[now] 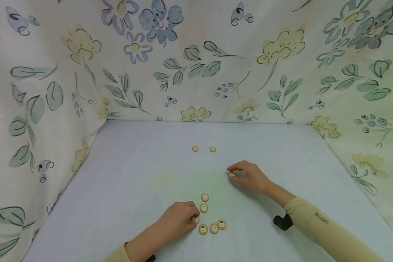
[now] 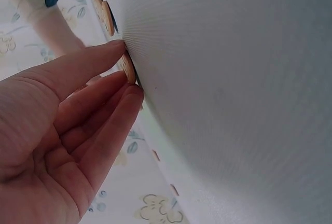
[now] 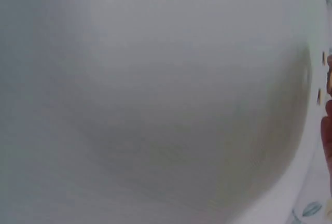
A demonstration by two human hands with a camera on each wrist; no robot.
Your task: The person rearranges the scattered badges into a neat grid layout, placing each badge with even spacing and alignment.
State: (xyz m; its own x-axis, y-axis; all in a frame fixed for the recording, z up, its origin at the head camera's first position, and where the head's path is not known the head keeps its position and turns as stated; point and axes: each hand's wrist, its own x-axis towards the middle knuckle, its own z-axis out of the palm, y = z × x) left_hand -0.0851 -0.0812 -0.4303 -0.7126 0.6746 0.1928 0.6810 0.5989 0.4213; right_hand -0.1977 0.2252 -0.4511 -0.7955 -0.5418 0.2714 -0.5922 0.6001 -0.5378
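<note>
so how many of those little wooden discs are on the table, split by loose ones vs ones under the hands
Loose wooden discs in the far pair: 2
Loose wooden discs in the near cluster: 5
Disc at the left hand fingertips: 1
Disc at the right hand fingertips: 1
Total: 9
</note>
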